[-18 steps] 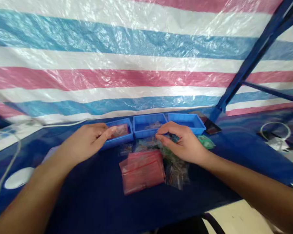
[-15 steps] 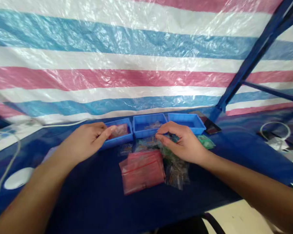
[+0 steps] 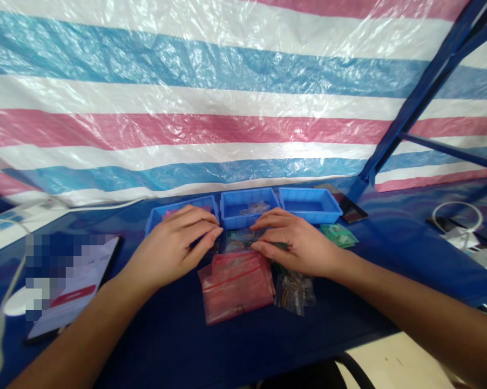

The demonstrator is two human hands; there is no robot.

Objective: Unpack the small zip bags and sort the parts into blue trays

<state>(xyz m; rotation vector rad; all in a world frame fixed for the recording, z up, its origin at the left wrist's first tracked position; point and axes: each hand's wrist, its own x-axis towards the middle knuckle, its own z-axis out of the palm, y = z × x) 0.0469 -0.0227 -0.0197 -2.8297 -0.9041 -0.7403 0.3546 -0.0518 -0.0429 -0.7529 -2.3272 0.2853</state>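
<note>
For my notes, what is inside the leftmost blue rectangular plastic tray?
Inside the leftmost blue rectangular plastic tray, pinkish-red plastic shows; the left hand covers much of the interior, so the amount is unclear.

red translucent bags [image 3: 237, 292] | flat, stacked askew | clear small-parts bags [image 3: 295, 294] | crumpled, just beside the red

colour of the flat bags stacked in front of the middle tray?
The flat bags are see-through pinkish red, best seen in the head view.

Makeshift workshop booth, striped tarpaulin wall [image 3: 187, 129], blue frame [image 3: 414, 105], small trays [image 3: 314, 217]
</note>
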